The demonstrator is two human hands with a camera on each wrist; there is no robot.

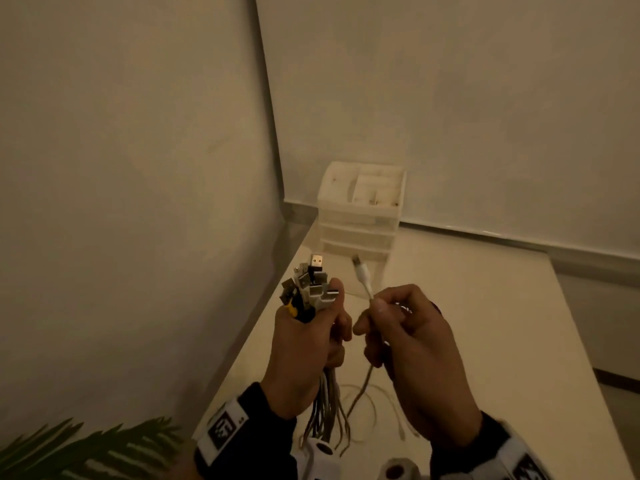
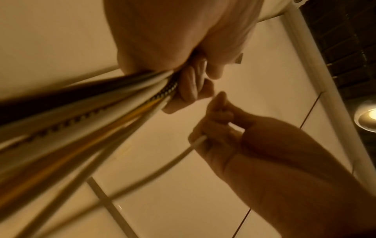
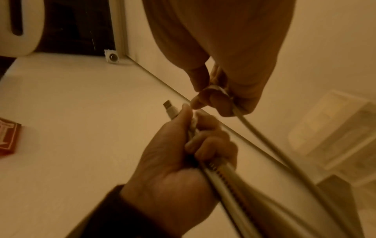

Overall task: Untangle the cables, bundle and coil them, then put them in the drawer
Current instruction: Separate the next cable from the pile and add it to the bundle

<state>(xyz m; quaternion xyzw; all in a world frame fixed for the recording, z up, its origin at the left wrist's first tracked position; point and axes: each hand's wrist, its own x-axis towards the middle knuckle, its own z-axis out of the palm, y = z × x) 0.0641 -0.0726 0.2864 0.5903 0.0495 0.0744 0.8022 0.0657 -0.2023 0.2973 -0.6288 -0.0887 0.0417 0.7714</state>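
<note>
drawer organizer blocks far corner; cables litter near table; right side passable.
</note>
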